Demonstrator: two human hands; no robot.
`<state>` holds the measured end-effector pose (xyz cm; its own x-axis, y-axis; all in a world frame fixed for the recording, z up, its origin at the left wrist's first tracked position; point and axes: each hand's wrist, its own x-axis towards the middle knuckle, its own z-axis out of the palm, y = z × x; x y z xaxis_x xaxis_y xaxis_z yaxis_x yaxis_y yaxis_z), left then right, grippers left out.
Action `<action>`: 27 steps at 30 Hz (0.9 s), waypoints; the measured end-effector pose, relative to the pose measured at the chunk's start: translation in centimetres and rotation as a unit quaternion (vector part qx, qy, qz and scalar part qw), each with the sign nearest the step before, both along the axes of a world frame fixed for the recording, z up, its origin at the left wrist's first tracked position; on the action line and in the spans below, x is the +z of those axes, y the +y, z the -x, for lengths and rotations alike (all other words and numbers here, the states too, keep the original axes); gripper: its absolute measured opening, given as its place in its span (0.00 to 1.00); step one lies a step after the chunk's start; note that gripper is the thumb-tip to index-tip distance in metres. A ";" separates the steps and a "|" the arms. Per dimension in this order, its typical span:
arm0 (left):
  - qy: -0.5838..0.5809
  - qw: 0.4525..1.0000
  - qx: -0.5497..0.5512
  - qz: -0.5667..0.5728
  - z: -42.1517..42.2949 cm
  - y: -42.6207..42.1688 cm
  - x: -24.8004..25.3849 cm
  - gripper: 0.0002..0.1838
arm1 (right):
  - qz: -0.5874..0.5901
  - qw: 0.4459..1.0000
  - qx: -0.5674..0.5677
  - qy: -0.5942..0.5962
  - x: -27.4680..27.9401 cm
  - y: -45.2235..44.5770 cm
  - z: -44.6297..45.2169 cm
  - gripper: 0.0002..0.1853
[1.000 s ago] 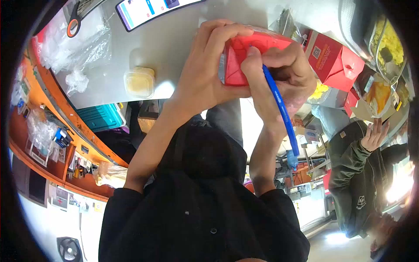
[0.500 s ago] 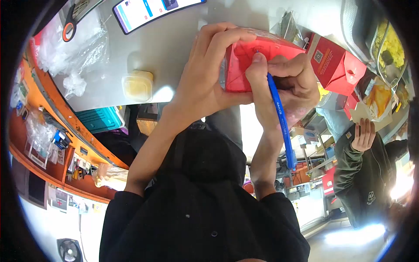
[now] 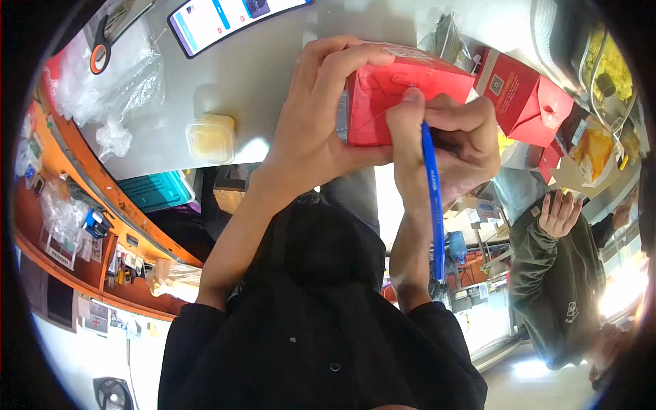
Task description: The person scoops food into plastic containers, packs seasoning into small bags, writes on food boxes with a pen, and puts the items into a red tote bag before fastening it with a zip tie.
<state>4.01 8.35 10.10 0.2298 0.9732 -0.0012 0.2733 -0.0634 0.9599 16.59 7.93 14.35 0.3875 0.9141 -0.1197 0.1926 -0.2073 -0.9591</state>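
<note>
My left hand [image 3: 318, 102] is wrapped round the left side of a red box [image 3: 372, 96], fingers over its top edge and thumb along the bottom. In my right hand [image 3: 444, 140] is a blue pen [image 3: 435, 205], pinched between thumb and fingers, its long barrel slanting down toward my wrist. The pen's tip is at the box's red face, partly hidden by my thumb. Dark strokes show on that face. Just right of my right hand stands a second red box [image 3: 523, 96] with a QR code and a folded flap.
On the metal counter [image 3: 266, 75] lie a phone [image 3: 232, 20] with its screen lit, a small lidded tub [image 3: 210, 139], plastic bags [image 3: 130, 75] and orange-handled scissors [image 3: 100, 55]. Yellow food sits in a container [image 3: 608, 75] at right. A co-worker's hand [image 3: 560, 213] is beside a card.
My right hand and the pen have shifted slightly over the box's face, and the pen now stands more upright. More dark strokes show on the box. The co-worker's hand has moved a little left.
</note>
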 end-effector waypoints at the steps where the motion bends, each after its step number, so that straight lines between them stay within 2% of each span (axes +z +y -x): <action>1: 0.005 1.000 -0.001 0.002 0.0 0.1 0.1 0.46 | -0.006 1.000 -0.001 -0.001 -0.1 0.0 0.0 0.16; 10: 0.003 1.000 0.004 0.015 0.0 0.1 0.5 0.46 | -0.019 0.997 0.012 -0.068 -0.3 0.5 0.0 0.15; 13: 0.002 1.000 0.004 0.010 -0.2 0.0 0.4 0.46 | -0.006 0.999 -0.033 0.020 0.3 -0.1 0.0 0.15; 19: -0.004 1.000 0.004 0.016 -0.1 -0.2 0.3 0.46 | -0.009 0.999 -0.006 -0.040 -0.2 -0.1 0.0 0.16; 22: -0.004 1.000 0.002 0.020 -0.1 -0.2 0.2 0.47 | -0.012 0.999 -0.048 0.005 -0.1 -0.2 0.2 0.16; 27: -0.008 1.000 0.001 0.014 -0.1 -0.2 0.3 0.47 | -0.017 0.999 -0.037 0.009 -0.3 -0.4 0.0 0.14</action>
<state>4.14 8.14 10.38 0.2278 0.9734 -0.0257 0.2584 -0.0350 0.9654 16.63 7.49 14.04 0.4531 0.8863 -0.0955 0.1614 -0.1869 -0.9690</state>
